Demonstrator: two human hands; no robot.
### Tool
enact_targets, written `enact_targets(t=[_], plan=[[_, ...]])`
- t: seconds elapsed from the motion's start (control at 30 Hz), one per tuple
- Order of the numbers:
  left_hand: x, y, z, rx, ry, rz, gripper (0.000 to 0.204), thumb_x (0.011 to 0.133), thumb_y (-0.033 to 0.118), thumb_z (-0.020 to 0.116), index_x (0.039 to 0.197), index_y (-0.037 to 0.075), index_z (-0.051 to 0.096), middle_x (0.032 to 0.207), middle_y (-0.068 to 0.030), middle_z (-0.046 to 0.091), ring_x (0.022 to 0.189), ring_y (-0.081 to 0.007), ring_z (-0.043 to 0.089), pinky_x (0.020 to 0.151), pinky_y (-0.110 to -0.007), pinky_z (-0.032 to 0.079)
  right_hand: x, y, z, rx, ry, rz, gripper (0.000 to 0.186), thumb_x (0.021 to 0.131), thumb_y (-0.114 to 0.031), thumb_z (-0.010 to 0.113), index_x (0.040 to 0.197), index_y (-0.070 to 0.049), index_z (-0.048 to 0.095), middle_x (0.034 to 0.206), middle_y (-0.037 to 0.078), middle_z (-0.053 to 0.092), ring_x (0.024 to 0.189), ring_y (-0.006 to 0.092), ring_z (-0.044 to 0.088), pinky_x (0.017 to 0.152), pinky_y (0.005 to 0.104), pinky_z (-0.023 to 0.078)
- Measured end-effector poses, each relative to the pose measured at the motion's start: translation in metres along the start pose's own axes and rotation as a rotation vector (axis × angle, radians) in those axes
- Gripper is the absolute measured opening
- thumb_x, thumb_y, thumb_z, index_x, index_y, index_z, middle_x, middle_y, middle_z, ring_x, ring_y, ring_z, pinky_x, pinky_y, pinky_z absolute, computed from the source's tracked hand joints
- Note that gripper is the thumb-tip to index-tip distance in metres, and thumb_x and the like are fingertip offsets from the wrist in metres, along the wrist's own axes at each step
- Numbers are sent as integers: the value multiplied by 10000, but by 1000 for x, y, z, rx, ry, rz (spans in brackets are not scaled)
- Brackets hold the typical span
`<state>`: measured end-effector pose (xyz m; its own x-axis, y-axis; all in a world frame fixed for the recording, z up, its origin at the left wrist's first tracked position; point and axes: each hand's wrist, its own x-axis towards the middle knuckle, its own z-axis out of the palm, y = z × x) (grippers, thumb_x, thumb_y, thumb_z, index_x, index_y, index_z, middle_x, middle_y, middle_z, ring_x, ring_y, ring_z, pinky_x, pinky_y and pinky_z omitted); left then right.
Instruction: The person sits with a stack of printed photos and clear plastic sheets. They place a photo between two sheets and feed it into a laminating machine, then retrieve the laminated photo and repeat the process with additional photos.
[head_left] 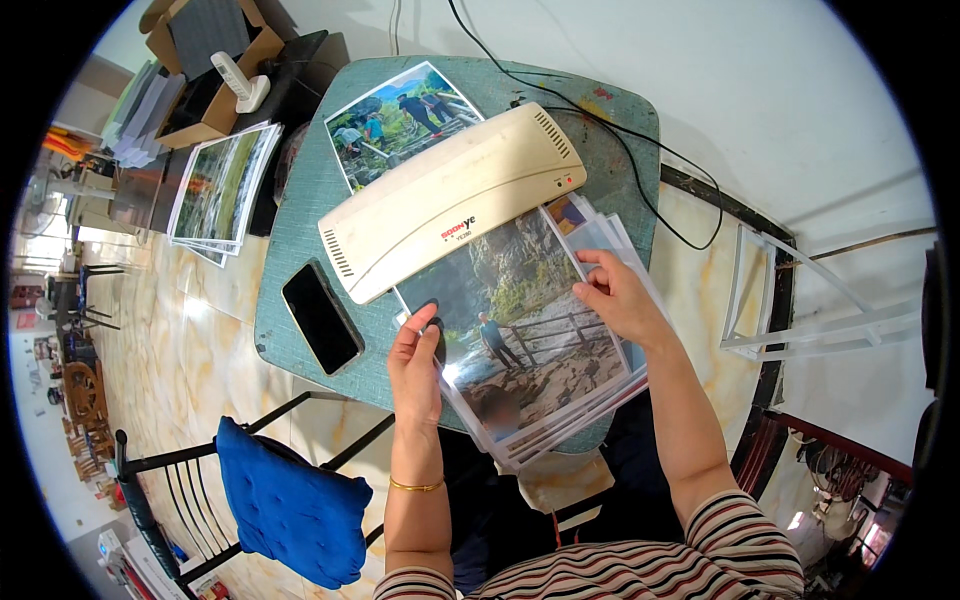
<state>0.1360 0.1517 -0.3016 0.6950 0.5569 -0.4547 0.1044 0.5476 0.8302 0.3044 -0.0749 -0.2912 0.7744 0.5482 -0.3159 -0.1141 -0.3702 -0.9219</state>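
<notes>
A cream laminating machine (450, 195) lies slantwise on a small teal table (300, 200). A large photo in a clear pouch (520, 330) pokes into the machine's near slot, lying on a stack of several similar sheets (585, 415). My left hand (415, 365) pinches the photo's left edge with thumb and fingers. My right hand (615, 295) rests flat on the photo's right edge. Another printed photo (400, 120) comes out behind the machine.
A black phone (321, 316) lies on the table left of the machine. A pile of photos (222, 190) sits on a dark stand at left, by a cardboard box (205, 70). A black chair with a blue cushion (290, 510) stands below left. Power cable (640, 170) runs behind.
</notes>
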Motion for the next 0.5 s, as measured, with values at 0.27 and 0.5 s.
enact_targets(t=[0.27, 0.5], plan=[[-2, 5, 6, 29, 29, 4, 260, 928, 38, 515, 1176, 3, 587, 959, 11, 603, 806, -41, 517, 715, -174, 407, 0, -2, 0, -40, 9, 10, 434, 867, -74, 607, 1257, 35, 450, 769, 19, 568, 694, 82, 501, 630, 237, 411], [1, 4, 3, 26, 32, -27, 260, 929, 37, 507, 1174, 6, 587, 983, -1, 609, 838, -55, 536, 752, -189, 427, 1, -4, 0, -77, 32, 4, 421, 866, -107, 613, 1235, 32, 467, 737, 54, 586, 671, 117, 529, 628, 276, 432]])
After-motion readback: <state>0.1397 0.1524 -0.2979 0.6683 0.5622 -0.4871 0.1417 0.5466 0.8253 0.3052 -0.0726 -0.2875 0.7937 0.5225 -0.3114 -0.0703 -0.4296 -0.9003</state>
